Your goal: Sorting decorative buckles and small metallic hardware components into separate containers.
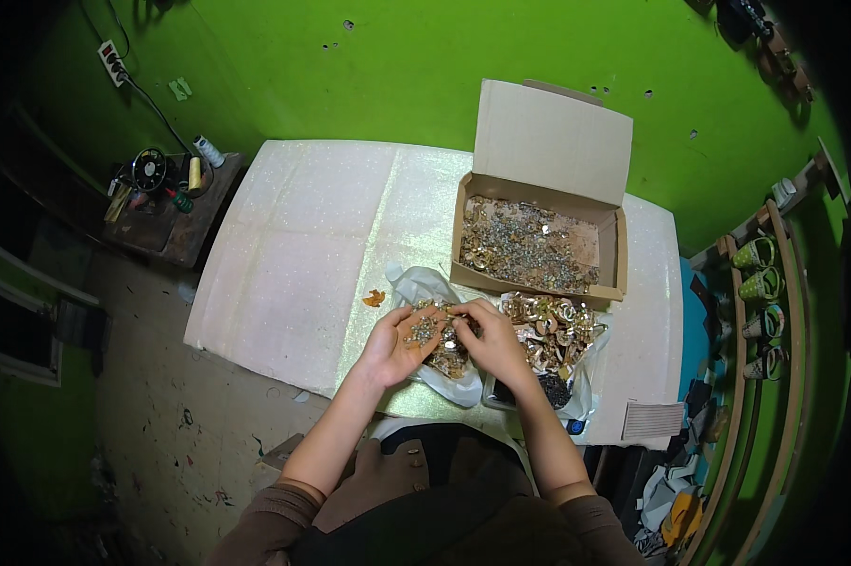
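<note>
My left hand (388,351) is turned palm up and cupped around a small heap of silvery beads (423,330). Close beside it, my right hand (492,344) has its fingers bent together over the pile; whatever they pinch is too small to make out. Both hands are above a crumpled whitish plastic bag (460,389) holding gold and brown shiny pieces (447,358). Right of it, partly behind my right forearm, a plastic-lined tray holds gold-coloured ornaments (550,330) and black beads (555,389).
An open cardboard box (539,290) of small metallic pieces stands behind the hands. An orange piece (374,298) lies on the white glittery table cover (293,245). A sewing machine wheel (149,170) and thread spools are at far left; a wooden rack (775,396) with green-patterned footwear at right.
</note>
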`<act>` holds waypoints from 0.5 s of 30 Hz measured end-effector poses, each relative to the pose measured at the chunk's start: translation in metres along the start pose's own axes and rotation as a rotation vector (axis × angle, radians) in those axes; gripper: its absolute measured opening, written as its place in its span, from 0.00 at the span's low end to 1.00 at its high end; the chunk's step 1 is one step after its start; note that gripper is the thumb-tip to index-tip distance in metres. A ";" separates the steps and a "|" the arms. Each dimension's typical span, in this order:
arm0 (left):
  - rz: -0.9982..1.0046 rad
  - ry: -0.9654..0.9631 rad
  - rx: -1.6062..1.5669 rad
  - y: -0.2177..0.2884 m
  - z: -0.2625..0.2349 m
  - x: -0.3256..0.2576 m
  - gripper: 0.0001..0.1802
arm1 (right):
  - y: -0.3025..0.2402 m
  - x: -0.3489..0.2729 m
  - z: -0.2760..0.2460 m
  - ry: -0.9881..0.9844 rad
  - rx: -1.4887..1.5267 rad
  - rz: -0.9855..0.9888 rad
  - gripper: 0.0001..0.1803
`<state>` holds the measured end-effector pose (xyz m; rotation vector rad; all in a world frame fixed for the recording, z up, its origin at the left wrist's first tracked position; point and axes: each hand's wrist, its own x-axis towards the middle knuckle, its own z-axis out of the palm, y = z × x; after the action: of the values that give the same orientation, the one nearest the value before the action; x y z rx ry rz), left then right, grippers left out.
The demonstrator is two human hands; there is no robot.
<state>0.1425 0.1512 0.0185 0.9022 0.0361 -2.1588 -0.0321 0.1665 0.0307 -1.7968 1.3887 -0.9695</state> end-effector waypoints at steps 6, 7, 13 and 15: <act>0.025 -0.094 0.065 -0.006 -0.003 0.002 0.26 | 0.004 -0.003 0.024 0.042 -0.170 -0.037 0.10; 0.028 -0.092 0.064 -0.006 -0.008 0.004 0.26 | 0.003 -0.003 0.026 0.068 -0.203 -0.062 0.10; 0.061 -0.102 0.082 -0.009 -0.013 0.005 0.26 | 0.005 -0.003 0.037 0.081 -0.235 -0.048 0.11; 0.058 -0.053 0.055 -0.009 -0.008 0.002 0.24 | 0.007 -0.003 0.035 0.066 -0.188 -0.020 0.10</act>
<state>0.1404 0.1588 0.0091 0.8656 -0.0753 -2.1377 -0.0053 0.1698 0.0067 -1.9338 1.5498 -0.9421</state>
